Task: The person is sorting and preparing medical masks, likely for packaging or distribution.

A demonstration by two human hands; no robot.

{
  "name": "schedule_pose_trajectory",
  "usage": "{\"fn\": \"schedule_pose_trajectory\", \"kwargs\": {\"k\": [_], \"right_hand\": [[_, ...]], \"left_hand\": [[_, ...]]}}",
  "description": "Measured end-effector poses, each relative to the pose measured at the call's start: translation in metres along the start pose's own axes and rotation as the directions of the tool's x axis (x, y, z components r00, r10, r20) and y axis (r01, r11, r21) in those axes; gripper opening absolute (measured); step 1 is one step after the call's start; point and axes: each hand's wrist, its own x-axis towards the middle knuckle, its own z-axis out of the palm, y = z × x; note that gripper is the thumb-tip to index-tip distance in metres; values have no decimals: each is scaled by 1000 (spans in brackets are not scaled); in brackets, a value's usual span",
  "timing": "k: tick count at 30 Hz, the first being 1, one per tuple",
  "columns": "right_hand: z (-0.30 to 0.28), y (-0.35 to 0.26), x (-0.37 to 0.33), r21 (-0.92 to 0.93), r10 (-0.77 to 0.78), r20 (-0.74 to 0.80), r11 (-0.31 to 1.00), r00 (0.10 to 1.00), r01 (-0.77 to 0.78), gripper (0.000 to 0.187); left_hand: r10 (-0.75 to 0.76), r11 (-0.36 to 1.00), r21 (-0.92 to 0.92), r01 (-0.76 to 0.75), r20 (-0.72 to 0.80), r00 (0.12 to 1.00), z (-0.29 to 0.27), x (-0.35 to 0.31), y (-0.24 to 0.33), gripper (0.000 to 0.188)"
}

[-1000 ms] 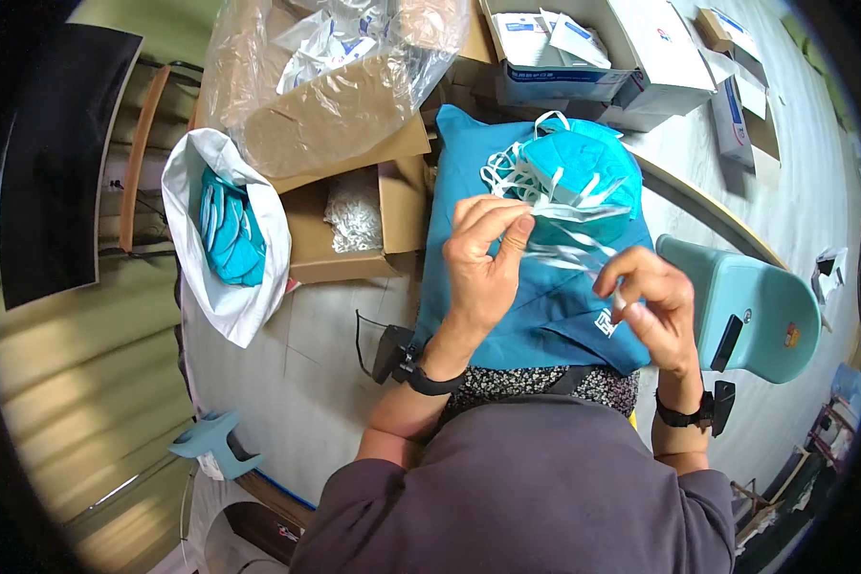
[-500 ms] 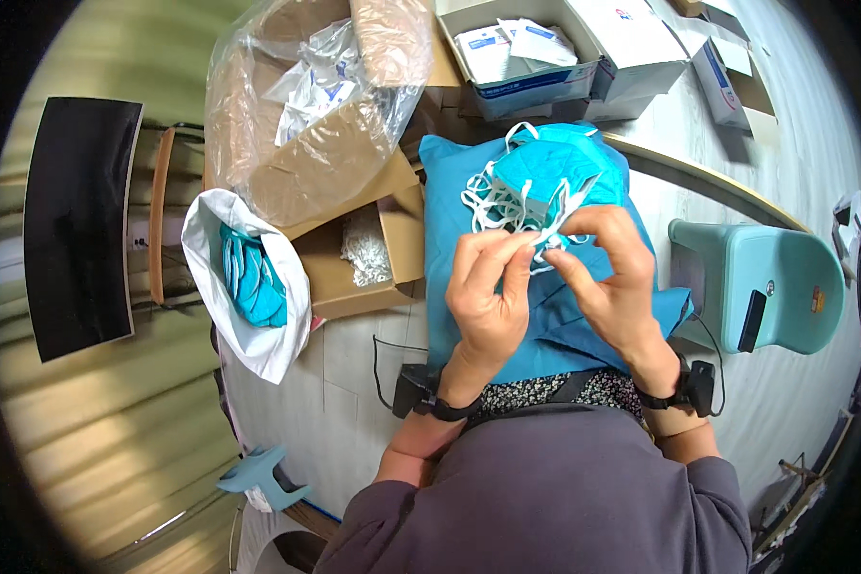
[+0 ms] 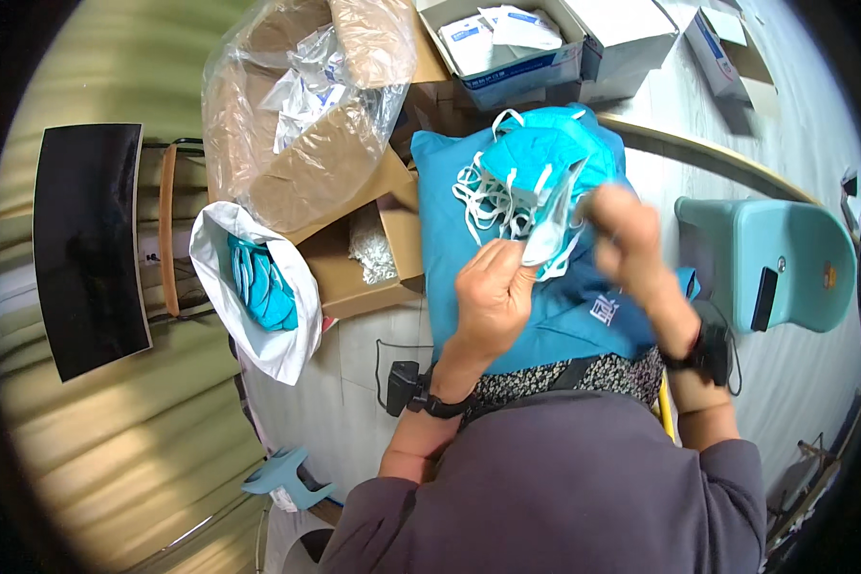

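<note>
My left hand point(image 3: 493, 295) is closed in a pinch on the near end of a face mask point(image 3: 547, 237), whose white inner side shows. My right hand point(image 3: 627, 234) is raised just right of that mask, and motion smears its fingers. Beyond both hands lies a stack of teal face masks point(image 3: 555, 143), with white ear loops point(image 3: 483, 199) tangled along its left side. The stack rests on a blue cloth point(image 3: 440, 258) spread over my lap. Where the held mask meets the stack, I cannot tell the two apart.
At left, a white bag point(image 3: 301, 320) holds more teal masks. Beside it, a cardboard box point(image 3: 354, 304) contains white loops. Farther back are a plastic-lined carton point(image 3: 239, 143) and a white-blue box point(image 3: 526, 88) of packets. A mint-green stool point(image 3: 813, 273) stands at right.
My hands have moved apart. The right one has swung right and slightly up, away from the loops, while the left has shifted slightly right. A mask's white inside now shows between them.
</note>
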Motion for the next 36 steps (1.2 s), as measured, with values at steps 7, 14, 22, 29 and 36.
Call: {"fn": "schedule_pose_trajectory", "kwargs": {"k": [7, 14, 22, 29, 36], "right_hand": [[-33, 18, 8, 404, 409, -62, 844, 911, -352, 4], [11, -52, 23, 298, 317, 5, 905, 948, -304, 25], [17, -44, 14, 272, 377, 78, 882, 923, -384, 15], [27, -59, 16, 506, 498, 55, 733, 866, -454, 11], [24, -46, 12, 355, 326, 81, 874, 942, -332, 13]], "left_hand": [[-339, 909, -312, 277, -164, 926, -12, -2, -5, 15], [-280, 929, -323, 179, -301, 912, 8, 11, 3, 10], [-406, 808, -565, 167, -329, 852, 18, 9, 3, 9], [-435, 738, -646, 196, -233, 870, 23, 3, -2, 19], [-488, 682, -679, 273, -143, 861, 20, -2, -1, 17]]}}
